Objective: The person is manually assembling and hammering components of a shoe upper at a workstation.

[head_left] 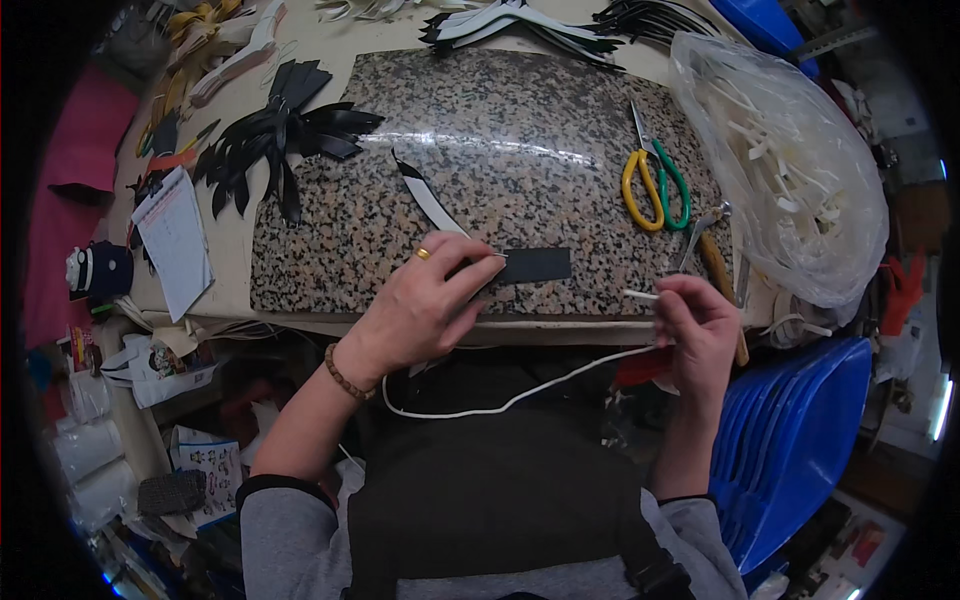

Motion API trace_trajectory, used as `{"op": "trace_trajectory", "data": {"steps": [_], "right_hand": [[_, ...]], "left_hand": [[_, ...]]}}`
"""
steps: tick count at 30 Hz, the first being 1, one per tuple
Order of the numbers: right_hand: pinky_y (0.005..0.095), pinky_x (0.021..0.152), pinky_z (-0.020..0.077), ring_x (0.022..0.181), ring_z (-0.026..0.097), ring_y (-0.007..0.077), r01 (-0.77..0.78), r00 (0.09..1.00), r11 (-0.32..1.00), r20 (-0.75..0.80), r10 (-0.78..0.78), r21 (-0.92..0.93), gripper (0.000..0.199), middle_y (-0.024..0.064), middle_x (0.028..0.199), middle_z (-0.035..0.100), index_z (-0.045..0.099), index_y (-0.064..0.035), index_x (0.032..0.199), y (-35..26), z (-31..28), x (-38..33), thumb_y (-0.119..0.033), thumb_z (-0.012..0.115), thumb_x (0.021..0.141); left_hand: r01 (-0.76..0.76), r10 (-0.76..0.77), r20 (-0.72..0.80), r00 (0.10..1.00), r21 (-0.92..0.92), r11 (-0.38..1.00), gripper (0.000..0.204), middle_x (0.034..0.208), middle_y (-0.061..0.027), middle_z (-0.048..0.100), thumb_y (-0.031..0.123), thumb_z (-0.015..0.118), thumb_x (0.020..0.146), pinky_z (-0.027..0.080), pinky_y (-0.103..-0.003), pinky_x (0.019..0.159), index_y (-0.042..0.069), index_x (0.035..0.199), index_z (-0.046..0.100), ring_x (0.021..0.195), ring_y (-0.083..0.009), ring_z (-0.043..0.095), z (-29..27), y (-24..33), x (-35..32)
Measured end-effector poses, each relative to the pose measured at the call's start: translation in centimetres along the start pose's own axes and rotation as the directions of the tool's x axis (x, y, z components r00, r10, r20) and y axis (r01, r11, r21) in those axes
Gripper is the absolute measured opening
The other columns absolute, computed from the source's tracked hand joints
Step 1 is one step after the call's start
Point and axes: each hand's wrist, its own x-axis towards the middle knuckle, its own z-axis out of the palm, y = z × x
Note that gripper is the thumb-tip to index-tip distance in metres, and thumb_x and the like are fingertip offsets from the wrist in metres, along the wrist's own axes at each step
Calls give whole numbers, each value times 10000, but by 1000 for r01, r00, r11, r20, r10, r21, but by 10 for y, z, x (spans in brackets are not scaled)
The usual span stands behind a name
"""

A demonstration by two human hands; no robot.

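Here the left hand (420, 305) presses fingers-together on a thin, limp black strip (530, 266) — best held flat near its end — while the right hand (700, 325) pinches a soft, light white cord (500, 405).

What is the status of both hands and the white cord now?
Left hand pressing black strip on granite slab. Right hand pinching white cord. Scissors lie apart.

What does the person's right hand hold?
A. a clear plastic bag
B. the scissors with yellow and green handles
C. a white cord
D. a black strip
C: the right hand pinches the end of the white cord, while the scissors lie untouched on the granite slab.
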Motion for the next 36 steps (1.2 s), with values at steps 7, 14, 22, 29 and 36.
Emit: {"op": "trace_trajectory", "data": {"steps": [7, 14, 22, 29, 36], "right_hand": [[216, 651, 528, 740, 680, 67, -125, 944, 983, 291, 159, -131, 120, 19, 854, 757, 787, 17, 1058, 29, 68, 30, -58, 761, 968], [234, 645, 523, 717, 673, 63, -6, 946, 956, 309, 101, -295, 108, 22, 819, 750, 794, 5, 1024, 45, 79, 44, -78, 769, 959], [287, 645, 530, 699, 694, 131, 187, 949, 877, 313, -44, -443, 143, 91, 827, 760, 800, -9, 1004, 44, 84, 47, -115, 813, 910], [282, 640, 525, 700, 678, 106, 122, 976, 832, 219, -1, -540, 148, 63, 812, 759, 797, -14, 949, 26, 77, 49, -128, 855, 875], [244, 597, 451, 664, 608, 51, -20, 962, 865, 225, 152, -502, 164, 14, 722, 719, 798, -3, 910, 20, 39, 67, -120, 888, 840]], "left_hand": [[-58, 53, 27, 998, 284, 957, 382, 1165, -115, 703, 23, 741, 802, 598, -378, 943, -24, 1181, 733, 1133, -282, 683, 13, 11, -5], [-8, 0, 27, 1000, 288, 958, 375, 1215, -130, 708, 20, 740, 816, 595, -381, 960, -25, 1188, 735, 1159, -294, 690, 18, 14, -7], [22, -25, 9, 1000, 256, 966, 389, 1233, -156, 691, 62, 671, 858, 556, -409, 1020, -47, 1230, 705, 1194, -303, 664, 17, 15, -13], [25, -31, 13, 999, 329, 944, 473, 1231, -125, 689, 43, 750, 788, 560, -405, 995, -16, 1256, 718, 1145, -288, 652, 21, 22, -5], [-9, -1, 30, 1000, 343, 939, 512, 1237, -146, 682, 38, 755, 755, 559, -432, 1006, -35, 1260, 711, 1153, -308, 646, 23, 20, -5]]}}
